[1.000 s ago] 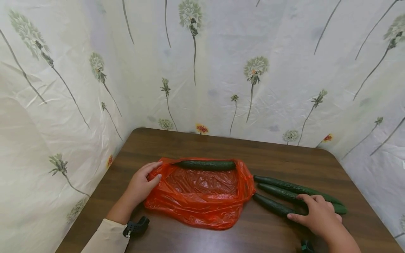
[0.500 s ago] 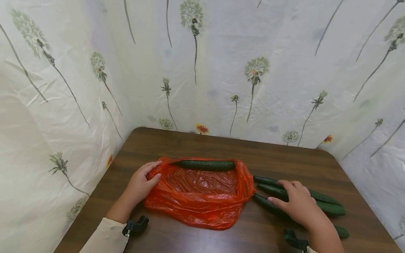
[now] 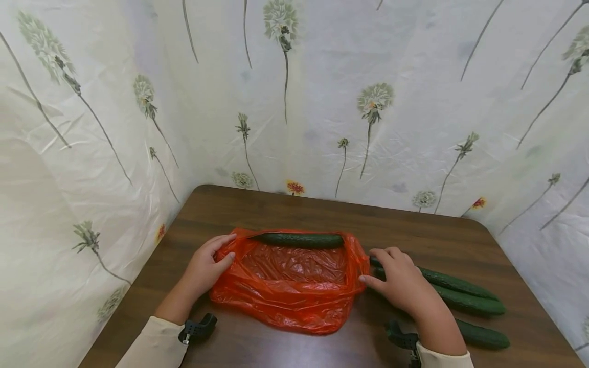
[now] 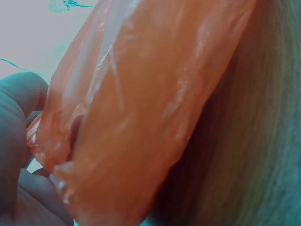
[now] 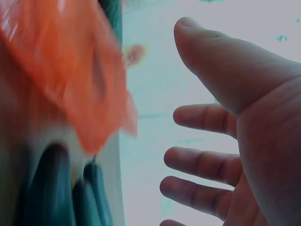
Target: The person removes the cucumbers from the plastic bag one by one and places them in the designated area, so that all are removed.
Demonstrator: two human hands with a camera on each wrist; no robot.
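Note:
A red plastic bag point(image 3: 294, 306) lies on the table with its mouth spread, one cucumber point(image 3: 301, 240) inside along the far edge. My left hand point(image 3: 207, 268) grips the bag's left end between thumb and fingers; the left wrist view shows the thin film point(image 4: 136, 108) running into that grip. Right at the bag's other end is my right hand point(image 3: 402, 281), thumb and fingers spread with nothing between them in the right wrist view. Beneath and beyond it three cucumbers point(image 3: 469, 301) lie on the table, their near ends partly hidden by the hand.
The brown wooden table point(image 3: 276, 207) has rounded far corners. A pale curtain point(image 3: 322, 102) printed with dandelions hangs behind it and along the left side. Black straps with small devices point(image 3: 198, 327) sit on both wrists.
My right hand has slid left over the cucumbers, from their middle to the bag's right end. The left hand and the bag have stayed in place.

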